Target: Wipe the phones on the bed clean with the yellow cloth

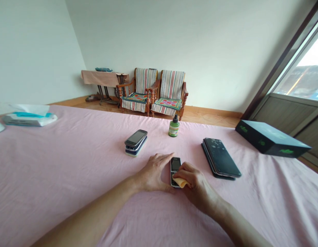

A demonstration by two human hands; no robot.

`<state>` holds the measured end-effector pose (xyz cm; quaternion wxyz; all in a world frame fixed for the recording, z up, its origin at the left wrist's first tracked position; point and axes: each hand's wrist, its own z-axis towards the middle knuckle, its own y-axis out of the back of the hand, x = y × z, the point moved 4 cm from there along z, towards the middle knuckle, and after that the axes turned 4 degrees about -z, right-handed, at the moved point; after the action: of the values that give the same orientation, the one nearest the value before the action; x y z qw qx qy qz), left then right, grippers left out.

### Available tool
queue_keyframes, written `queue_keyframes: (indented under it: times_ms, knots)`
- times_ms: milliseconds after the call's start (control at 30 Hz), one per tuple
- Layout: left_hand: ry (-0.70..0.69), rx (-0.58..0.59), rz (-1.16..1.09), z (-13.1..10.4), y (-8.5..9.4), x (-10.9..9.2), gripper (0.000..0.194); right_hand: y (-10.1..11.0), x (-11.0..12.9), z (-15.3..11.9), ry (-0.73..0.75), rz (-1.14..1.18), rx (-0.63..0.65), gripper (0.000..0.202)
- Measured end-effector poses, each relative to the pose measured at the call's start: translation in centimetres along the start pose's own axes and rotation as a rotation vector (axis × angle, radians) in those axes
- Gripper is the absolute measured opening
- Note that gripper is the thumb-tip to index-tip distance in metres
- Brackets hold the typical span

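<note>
Bare forearms (97,214) come in over the pink cover (146,223), left grip (154,173) spanning a small keypad phone (175,164) end to end, thumb at the bottom edge and fingers at the top. Right grip (199,183) is pinching a yellow cloth (181,183) against the keypad. Phone's lying flat, screen up, between the two. My guess: it's light and stiff, slick enough to skate around on loose fabric, so I'd hold it by the ends or long sides and go easy on the screen — probably the fragile bit. Cloth looks soft and floppy, so pinch it close to the edge. Past that, bigger dark phones (222,157) sit to the right, a stack of smaller phones (136,138) to the left — then a green bottle (174,128) farther out.
</note>
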<state>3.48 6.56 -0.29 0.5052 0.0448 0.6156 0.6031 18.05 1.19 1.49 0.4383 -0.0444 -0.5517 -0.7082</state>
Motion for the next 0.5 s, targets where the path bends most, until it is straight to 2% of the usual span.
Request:
queue_keyframes:
  times_ms: [133, 300, 500]
  knots:
    - [0.014, -0.008, 0.001, -0.01, 0.03, 0.06, 0.108, -0.18, 0.12, 0.08, 0.029, -0.015, -0.012, 0.039]
    - [0.015, -0.004, 0.004, 0.03, 0.00, 0.15, 0.106, -0.43, 0.47, -0.12, 0.031, 0.010, 0.062, 0.036]
    - [0.021, -0.007, 0.012, 0.08, 0.01, 0.08, 0.109, -0.34, 0.48, 0.17, 0.030, 0.005, 0.016, 0.039]
